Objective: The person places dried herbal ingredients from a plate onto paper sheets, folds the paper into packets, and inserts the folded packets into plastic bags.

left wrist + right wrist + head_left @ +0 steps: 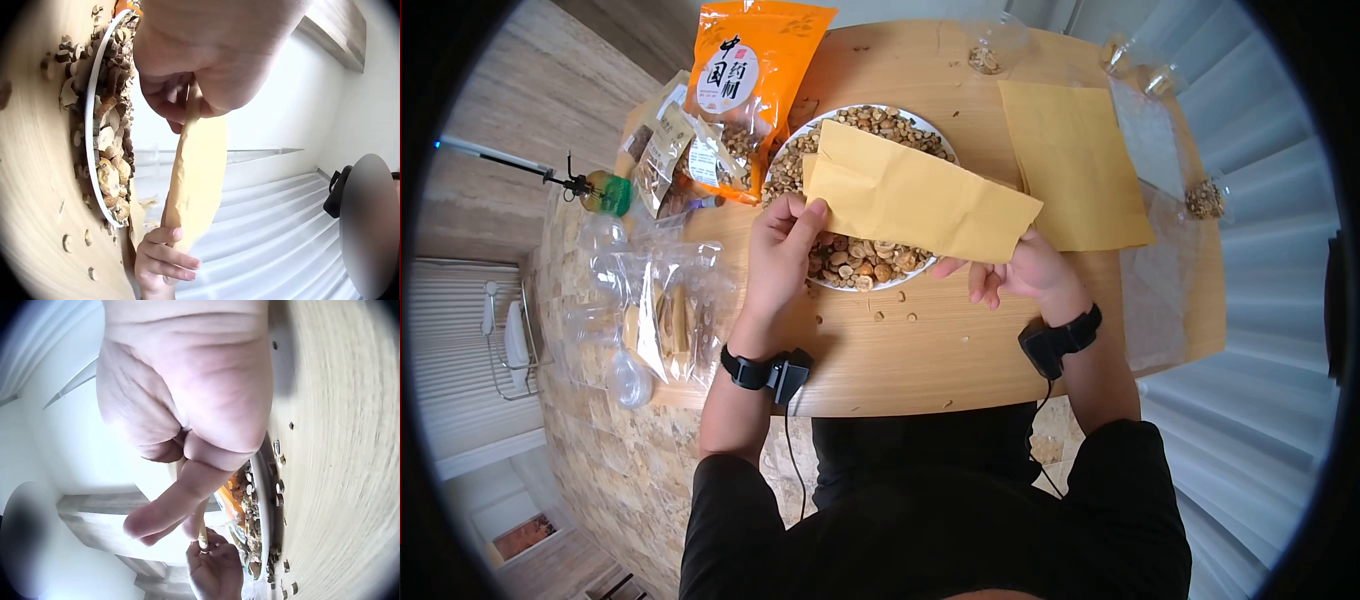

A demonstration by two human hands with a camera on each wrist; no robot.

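Observation:
A folded sheet of yellow-brown paper (pixel 920 192) spans the air between both hands, above a white plate (pixel 945 140) heaped with dried herb slices (pixel 865 262). At its left end my left hand (pixel 785 245) pinches it, thumb on top and fingers beneath. My right hand (pixel 1040 268) holds the other end, with some fingers stretched out below it toward the plate's rim. In the left wrist view the paper (pixel 200 169) looks thick with several layers, and the right hand's fingers (pixel 169 256) lie along its end.
More yellow-brown paper (pixel 1080 165) lies flat at the right, by clear plastic sheets (pixel 1155 300) and small jars (pixel 1203 199). Left of the plate stand an orange pouch (pixel 765 60) and clear plastic bags (pixel 670 320). Loose slices (pixel 879 316) dot the wooden table (pixel 900 370).

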